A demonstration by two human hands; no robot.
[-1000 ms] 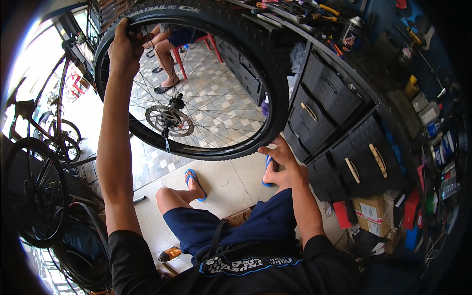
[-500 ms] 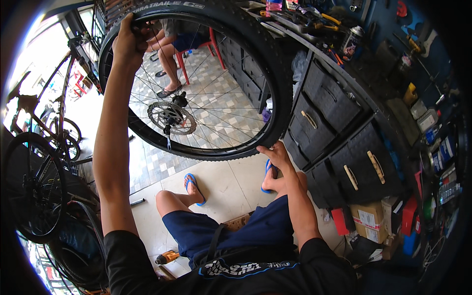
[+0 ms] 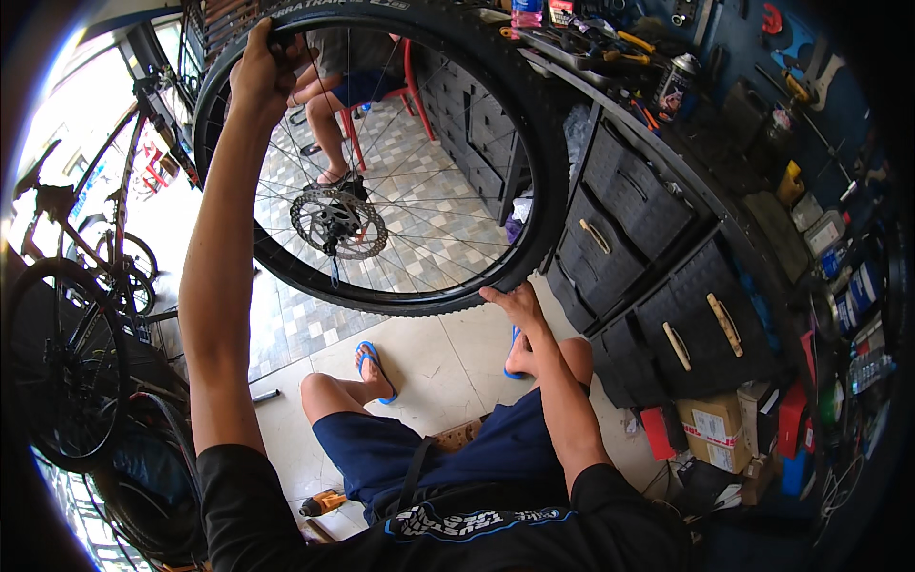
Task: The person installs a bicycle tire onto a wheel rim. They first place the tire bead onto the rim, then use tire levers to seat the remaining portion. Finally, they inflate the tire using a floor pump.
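Note:
A bicycle wheel with a black knobbly tyre is held up in front of me, tilted so that the floor shows through its spokes. Its hub carries a perforated disc brake rotor, with a small lever hanging below. At the wheel's upper left, my left hand is closed around the tyre and rim, its fingers partly hidden. My right hand grips the lower right of the tyre, thumb on the rim side and fingers mostly out of sight beneath.
Black drawers with pale handles line the right, under a workbench holding pliers and a spray can. Cardboard boxes sit below. Bicycles stand at left. Beyond the wheel, a person sits on a red chair. A drill lies near my legs.
The wheel has shifted slightly, its hub now a little further right. My right hand has moved a short way left along with the lower tyre. Both hands keep their hold.

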